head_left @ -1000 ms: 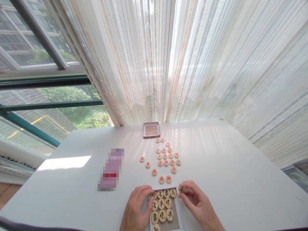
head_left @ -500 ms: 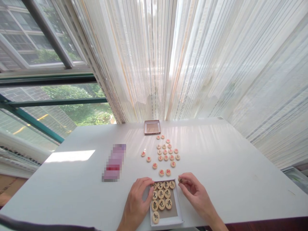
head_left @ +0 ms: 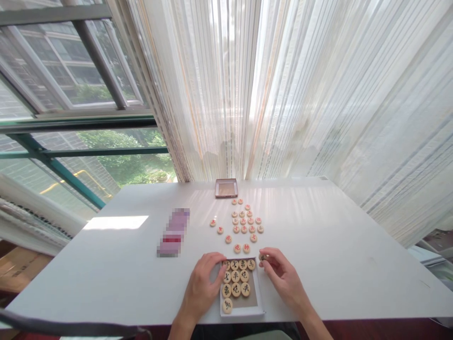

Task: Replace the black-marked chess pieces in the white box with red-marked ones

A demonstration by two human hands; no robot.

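Observation:
A shallow white box (head_left: pixel 260 290) lies near the front edge of the table, holding rows of round wooden Chinese chess pieces (head_left: pixel 236 276) with black characters. Bare brown bottom shows along its right and front parts. My left hand (head_left: pixel 202 281) grips the box's left side near the far corner, thumb over the wall and fingers bent. Just outside the far right corner, my right hand (head_left: pixel 283 274) pinches one chess piece (head_left: pixel 262 258) between thumb and fingertips. Its dark character is partly hidden.
Beyond the box lie several loose chess pieces (head_left: pixel 243 221), mostly red-marked. A shallow box lid (head_left: pixel 226 190) sits at the table's far edge. A blurred-out pink and purple item (head_left: pixel 174 231) lies to the left. Curtains (head_left: pixel 226 94) hang behind the white table (head_left: pixel 318 236).
The camera view has shifted, so the table sits a little differently in the picture. Both hands keep their holds, and the pieces in the box look unchanged.

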